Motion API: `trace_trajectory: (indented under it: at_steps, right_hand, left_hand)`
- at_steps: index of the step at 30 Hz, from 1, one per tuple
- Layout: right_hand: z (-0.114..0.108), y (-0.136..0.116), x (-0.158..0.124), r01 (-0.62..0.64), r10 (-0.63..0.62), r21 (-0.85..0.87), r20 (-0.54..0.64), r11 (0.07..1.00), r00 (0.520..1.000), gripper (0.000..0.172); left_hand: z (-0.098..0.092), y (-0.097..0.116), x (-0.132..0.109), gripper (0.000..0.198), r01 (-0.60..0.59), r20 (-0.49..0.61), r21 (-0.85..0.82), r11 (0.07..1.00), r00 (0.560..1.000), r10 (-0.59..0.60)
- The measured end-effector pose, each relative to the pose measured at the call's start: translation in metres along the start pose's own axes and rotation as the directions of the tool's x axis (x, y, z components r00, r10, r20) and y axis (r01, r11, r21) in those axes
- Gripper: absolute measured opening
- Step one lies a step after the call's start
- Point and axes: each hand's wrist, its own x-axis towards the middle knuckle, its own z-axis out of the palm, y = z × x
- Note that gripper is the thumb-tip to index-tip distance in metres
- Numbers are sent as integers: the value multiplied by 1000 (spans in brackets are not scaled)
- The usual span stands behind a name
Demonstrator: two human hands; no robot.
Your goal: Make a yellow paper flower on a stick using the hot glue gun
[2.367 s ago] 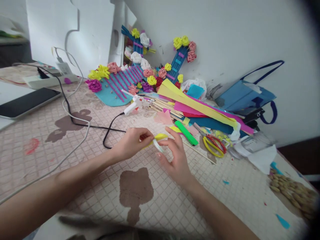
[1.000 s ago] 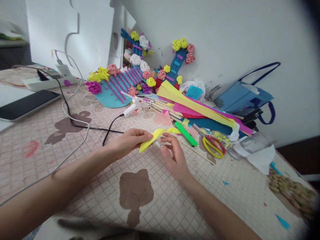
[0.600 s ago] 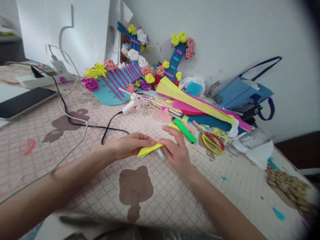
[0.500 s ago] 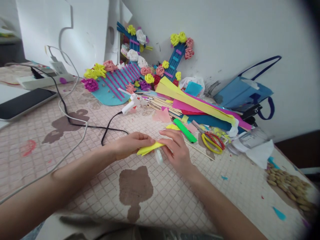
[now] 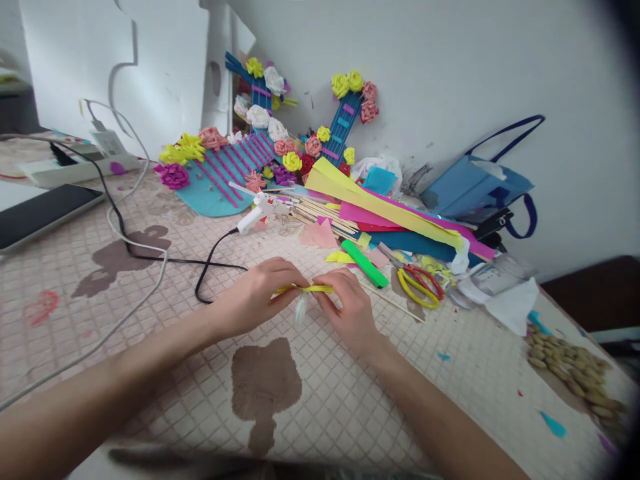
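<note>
Between my two hands is a strip of yellow crepe paper (image 5: 320,289), gathered narrow at its middle. My left hand (image 5: 265,290) pinches its left part, fingers closed. My right hand (image 5: 345,303) grips the right end between thumb and fingers. Below the gathered middle hangs a pale, translucent strip (image 5: 301,309), blurred; it looks like tape or thread, but I cannot tell which. Just beyond my right hand lie a green box cutter (image 5: 365,263) and yellow-and-red-handled scissors (image 5: 420,285).
A white glue gun (image 5: 254,212) with a black cord lies behind my hands. Paper-flower guitar shapes (image 5: 213,177) lean at the back. Crepe paper sheets (image 5: 395,203) and wooden sticks (image 5: 320,212) lie behind right. Peanuts (image 5: 567,370) are far right, a phone (image 5: 47,212) left.
The yellow paper has gone from a folded piece tilted between my fingers to a level strip pinched narrow in the middle. My left hand has turned over it; the view has shifted slightly.
</note>
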Motion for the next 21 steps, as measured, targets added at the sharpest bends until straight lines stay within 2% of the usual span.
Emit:
trace_trajectory:
  at_steps: [7, 15, 18, 21]
  right_hand:
    - [0, -2, 2, -1, 1, 5, 22, 1000, 1000, 10]
    - [2, -6, 1, -21, 21, 19, 39, 1000, 999, 10]
    - [1, -9, 1, -76, 81, 92, -46, 993, 996, 18]
    - [0, -14, 1, -105, 134, 163, -180, 981, 974, 25]
  left_hand:
    - [0, 2, 1, 13, 59, 10, 29, 998, 998, -59]
    - [3, 0, 1, 17, -14, 62, 152, 988, 998, 4]
    - [3, 0, 1, 14, 90, -2, 82, 993, 996, -90]
    - [0, 2, 1, 11, 273, -55, -43, 961, 960, -275]
